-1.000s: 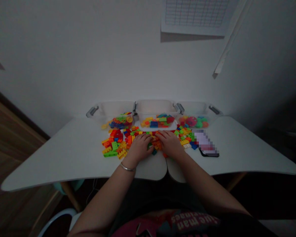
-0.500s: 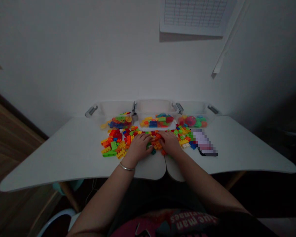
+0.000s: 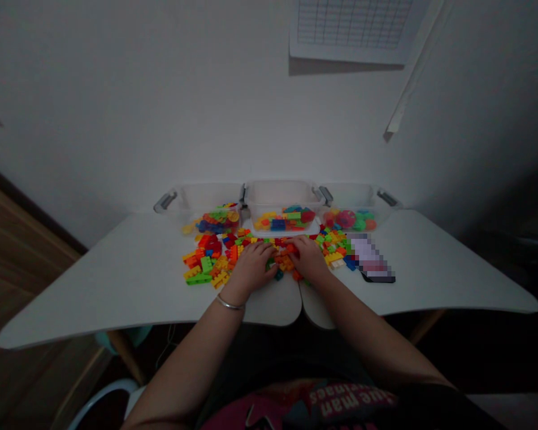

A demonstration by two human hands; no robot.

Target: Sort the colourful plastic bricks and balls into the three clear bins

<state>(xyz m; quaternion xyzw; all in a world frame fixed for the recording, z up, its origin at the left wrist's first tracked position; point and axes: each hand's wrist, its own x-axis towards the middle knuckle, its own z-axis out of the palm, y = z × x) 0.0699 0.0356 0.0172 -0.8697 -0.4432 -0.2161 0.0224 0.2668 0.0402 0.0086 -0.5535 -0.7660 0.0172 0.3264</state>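
1. The bricks, in red, orange, yellow, green, blue and white, lie loose in a wide heap at the middle of the table, between its back edge and its front edge, spreading further toward the left corner than the right.
2. The right hand reaches over the front edge into the heap, palm down, fingers bent. Its fingertips are at a red-orange brick; I cannot tell whether they grip it.
3. The left hand lies palm down over the heap, facing the right hand, fingers bent and thumb near some dark green bricks. Its fingertips are partly hidden, so I cannot tell whether it grasps anything. A bangle circles the wrist.
4. A phone lies just beside the heap, toward the table's right corner, its screen blurred out.
5. Along the back edge stand three clear tubs side by side: left tub, middle tub and right tub, each with colourful pieces in the bottom.
6. Behind the back edge rises a pale wall, bearing a gridded sheet.
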